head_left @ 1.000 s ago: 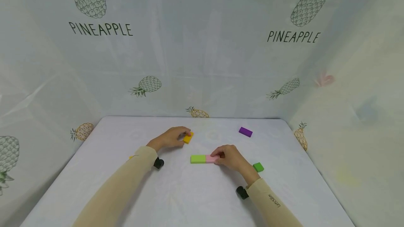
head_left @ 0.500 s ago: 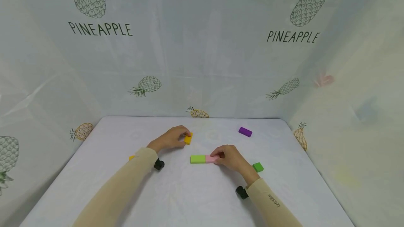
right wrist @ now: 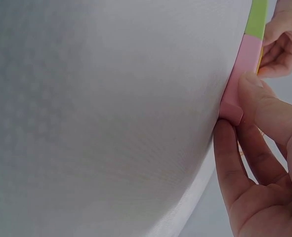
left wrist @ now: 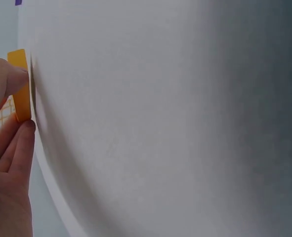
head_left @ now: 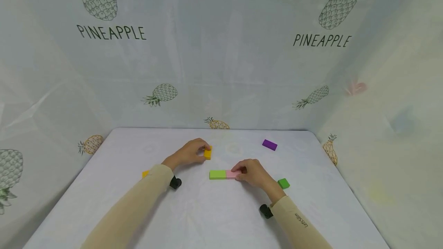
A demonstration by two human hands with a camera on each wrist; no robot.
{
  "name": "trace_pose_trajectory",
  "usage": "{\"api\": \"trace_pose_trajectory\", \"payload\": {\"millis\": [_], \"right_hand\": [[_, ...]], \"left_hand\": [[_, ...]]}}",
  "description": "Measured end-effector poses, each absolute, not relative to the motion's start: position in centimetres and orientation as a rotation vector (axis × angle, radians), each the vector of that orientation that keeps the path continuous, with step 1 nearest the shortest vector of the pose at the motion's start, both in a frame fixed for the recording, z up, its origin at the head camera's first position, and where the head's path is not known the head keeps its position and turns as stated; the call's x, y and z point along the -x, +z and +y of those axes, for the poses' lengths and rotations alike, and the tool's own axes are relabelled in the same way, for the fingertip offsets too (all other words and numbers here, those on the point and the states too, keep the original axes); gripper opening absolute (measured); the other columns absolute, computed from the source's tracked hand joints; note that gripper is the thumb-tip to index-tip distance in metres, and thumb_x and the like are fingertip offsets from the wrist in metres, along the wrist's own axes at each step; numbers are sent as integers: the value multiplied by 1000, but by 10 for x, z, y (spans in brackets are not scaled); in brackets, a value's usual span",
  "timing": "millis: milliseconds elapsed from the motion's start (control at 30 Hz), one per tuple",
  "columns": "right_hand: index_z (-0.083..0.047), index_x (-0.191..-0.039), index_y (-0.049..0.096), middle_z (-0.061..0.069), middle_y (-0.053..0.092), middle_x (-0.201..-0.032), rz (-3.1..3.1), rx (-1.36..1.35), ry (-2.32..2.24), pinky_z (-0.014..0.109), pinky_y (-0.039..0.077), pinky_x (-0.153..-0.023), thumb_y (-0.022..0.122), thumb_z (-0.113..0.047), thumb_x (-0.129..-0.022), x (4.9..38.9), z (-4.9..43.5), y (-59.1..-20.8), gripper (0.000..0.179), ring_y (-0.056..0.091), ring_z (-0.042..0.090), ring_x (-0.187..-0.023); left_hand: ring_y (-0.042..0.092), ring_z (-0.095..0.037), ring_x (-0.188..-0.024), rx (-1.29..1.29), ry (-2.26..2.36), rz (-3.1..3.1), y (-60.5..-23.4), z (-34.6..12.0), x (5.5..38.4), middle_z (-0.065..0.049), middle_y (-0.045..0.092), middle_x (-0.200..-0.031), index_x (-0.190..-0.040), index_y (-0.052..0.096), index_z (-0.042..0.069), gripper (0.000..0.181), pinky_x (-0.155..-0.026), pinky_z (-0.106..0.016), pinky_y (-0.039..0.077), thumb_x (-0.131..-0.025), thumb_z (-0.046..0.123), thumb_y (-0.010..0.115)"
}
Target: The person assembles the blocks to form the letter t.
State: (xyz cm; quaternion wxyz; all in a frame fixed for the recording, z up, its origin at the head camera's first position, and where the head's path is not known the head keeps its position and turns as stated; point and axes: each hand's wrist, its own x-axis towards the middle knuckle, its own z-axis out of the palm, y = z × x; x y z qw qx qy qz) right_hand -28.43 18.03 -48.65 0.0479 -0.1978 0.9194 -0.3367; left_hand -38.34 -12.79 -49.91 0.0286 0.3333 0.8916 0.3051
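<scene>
Thumb and fingers of my left hand [head_left: 188, 152] pinch a yellow block [head_left: 208, 154] at the table's far middle. In the left wrist view the thumb lies on one face of this yellow block [left wrist: 22, 103], with fingertips at its lower end. My right hand [head_left: 254, 174] pinches the right end of a pink block [head_left: 232, 174], thumb on top in the right wrist view. The pink block lies end to end with a light green block [head_left: 217, 175], forming a straight row; they appear to touch. The yellow block is apart from this row, just behind it.
On the white table [head_left: 207, 218], a purple block [head_left: 269, 145] lies at the back right. A darker green block [head_left: 283, 183] sits beside my right wrist. Another yellow block [head_left: 145, 173] is partly hidden behind my left sleeve. A pineapple-print sheet [head_left: 221, 57] hangs behind.
My left hand has turned the yellow block from a slant to nearly straight front-to-back, shifting it slightly towards me. The right hand, pink block and light green block have stayed in place.
</scene>
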Motion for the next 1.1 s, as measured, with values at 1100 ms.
{"api": "trace_pose_trajectory", "payload": {"millis": [1100], "right_hand": [[-17, -109, 83, -4, 74, -104, 2808, 605, -1010, 36, 54, -89, 83, -8, -93, 285, 181, -486, 19, 59, 15, -94]], "left_hand": [[60, -18, -113, -1049, 854, 2807, -493, -78, 358, 0, 67, -119, -121, 72, 14, 35, -109, -38, 51, -89, 18, 86]]}}
